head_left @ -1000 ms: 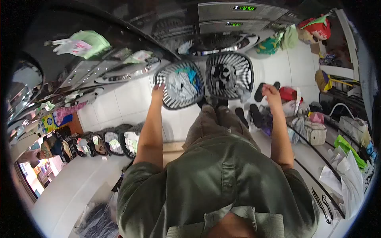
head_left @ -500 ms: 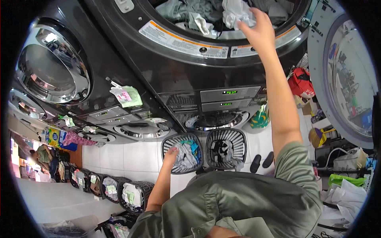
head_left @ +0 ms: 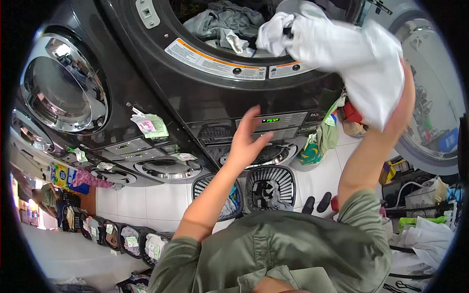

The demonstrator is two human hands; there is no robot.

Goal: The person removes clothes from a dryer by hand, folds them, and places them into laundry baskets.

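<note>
A white garment [head_left: 351, 51], blurred by motion, stretches from the open drum of a black machine [head_left: 210, 97] toward the right. My right hand [head_left: 403, 97] grips its right end, with the fingers mostly behind the cloth. Grey clothes [head_left: 224, 22] lie inside the drum. My left hand [head_left: 249, 139] is raised in front of the machine's lit panel [head_left: 273, 120], fingers spread and nothing in them. Below stand two black baskets: the left one [head_left: 198, 188], partly behind my left forearm, holds grey and blue clothes; the right one [head_left: 254, 178] holds black and grey clothes.
The round machine door [head_left: 425, 88] hangs open at the right. More machines [head_left: 63, 83] line the left. Tagged baskets [head_left: 129, 239] stand in a row at lower left. Dark slippers [head_left: 323, 201] lie on the floor. Another person [head_left: 46, 198] is at the far left. Bags fill the lower right.
My right hand has moved right and drawn the white garment partly out of the drum. My left hand has risen from beside the left basket to the machine front. The view has shifted slightly.
</note>
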